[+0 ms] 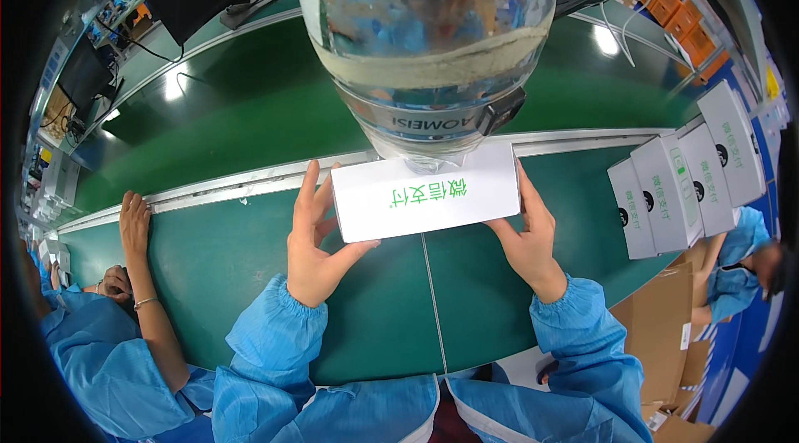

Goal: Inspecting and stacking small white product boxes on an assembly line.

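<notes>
White and smooth-looking, the box [429, 197] is being gripped only by its two short ends, so a slip seems the likeliest trouble: if either the left hand [315, 235] or the right hand [526, 239] were easing its squeeze, that end could be dropping toward the green tabletop [374, 318]. Too hard a squeeze could be denting the ends, as the walls are probably made of thin card. A clear rounded vessel [433, 35] is looming in front of the view and covering part of the box's far edge; whether the two are touching cannot be told, but a careless lift might be knocking them together. Behind the box, a pale metal rail [275, 179] is running across, and a far corner could be catching on it during a push away from the body.

As for position, the box is lying between the two hands, which are both clamping on it. Its left end is meeting the left hand, whose thumb is lying at the near edge while the fingers are pointing up along the end. Its right end is meeting the right hand in much the same way. The box is slanting slightly, its right end sitting a little farther from the body; whether it is resting or hanging is unclear.
</notes>
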A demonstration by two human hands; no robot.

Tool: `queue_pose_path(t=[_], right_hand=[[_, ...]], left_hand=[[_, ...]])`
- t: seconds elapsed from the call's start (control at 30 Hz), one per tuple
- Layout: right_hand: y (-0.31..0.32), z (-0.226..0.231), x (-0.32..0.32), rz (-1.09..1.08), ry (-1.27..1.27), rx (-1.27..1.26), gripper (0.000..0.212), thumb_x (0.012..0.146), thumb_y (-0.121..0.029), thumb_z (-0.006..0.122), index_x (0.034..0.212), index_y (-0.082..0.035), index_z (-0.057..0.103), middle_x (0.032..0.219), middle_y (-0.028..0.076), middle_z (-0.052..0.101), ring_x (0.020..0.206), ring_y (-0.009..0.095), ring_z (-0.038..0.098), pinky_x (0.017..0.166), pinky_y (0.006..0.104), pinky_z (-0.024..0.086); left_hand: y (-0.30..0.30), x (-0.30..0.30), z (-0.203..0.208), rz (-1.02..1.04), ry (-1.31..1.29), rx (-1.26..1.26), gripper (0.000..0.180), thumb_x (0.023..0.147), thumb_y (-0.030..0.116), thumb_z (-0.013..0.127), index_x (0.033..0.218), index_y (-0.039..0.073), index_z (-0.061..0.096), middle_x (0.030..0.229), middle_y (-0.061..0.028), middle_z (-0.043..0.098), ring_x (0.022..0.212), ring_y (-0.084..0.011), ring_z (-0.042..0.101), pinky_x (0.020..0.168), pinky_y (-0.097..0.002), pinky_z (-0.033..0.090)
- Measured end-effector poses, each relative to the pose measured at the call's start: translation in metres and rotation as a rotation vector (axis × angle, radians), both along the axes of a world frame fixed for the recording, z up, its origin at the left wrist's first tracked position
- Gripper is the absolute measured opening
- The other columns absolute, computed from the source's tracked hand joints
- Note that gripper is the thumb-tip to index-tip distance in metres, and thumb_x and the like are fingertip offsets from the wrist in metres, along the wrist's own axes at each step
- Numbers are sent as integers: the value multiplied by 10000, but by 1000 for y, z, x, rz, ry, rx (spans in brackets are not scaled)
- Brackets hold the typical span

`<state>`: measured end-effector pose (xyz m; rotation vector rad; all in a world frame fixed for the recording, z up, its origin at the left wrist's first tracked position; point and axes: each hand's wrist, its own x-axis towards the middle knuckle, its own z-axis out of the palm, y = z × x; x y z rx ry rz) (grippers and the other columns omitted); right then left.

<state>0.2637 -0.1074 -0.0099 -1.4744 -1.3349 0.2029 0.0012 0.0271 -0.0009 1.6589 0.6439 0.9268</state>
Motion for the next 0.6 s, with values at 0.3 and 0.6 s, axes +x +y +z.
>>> queue_pose_path(t=[0.3, 0.6], right_hand=[[-1, -1, -1, -1, -10, 16, 765, 787, 52, 781, 1463, 55, 422, 1446, 220, 524, 1279, 312, 577, 1006, 368, 516], [0, -5, -2, -2, -4, 9, 769, 785, 49, 784, 1462, 58, 421, 1447, 226, 520, 1283, 317, 573, 1012, 371, 513]], left_hand=[[0, -2, 3, -10, -11, -1, 1107, 761, 49, 828, 1591, 53, 95, 1547, -269, 358, 1402, -377, 428, 1075, -494, 455], [0, -4, 0, -10, -7, 5, 1108, 764, 45, 823, 1594, 60, 89, 1547, -276, 353, 1407, -379, 420, 1079, -495, 447]])
